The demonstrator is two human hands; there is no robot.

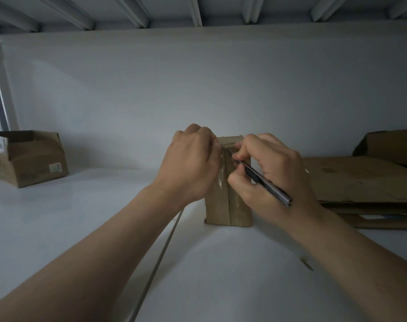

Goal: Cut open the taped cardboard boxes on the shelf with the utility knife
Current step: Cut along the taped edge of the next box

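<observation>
A small taped cardboard box (228, 205) stands upright on the white shelf (81, 217), in the middle of the view. My left hand (191, 163) grips its upper left edge, fingers curled over the top. My right hand (272, 168) holds a slim utility knife (263, 180) like a pen, its tip against the tape seam near the top of the box front. A strip of clear tape (220, 173) is peeling loose along the seam.
An opened cardboard box (28, 156) sits at the back left of the shelf. Flattened cardboard (360, 182) is stacked at the right, with another box (388, 142) behind it. A shelf seam (160, 254) runs toward me. Steel beams (198, 10) lie overhead.
</observation>
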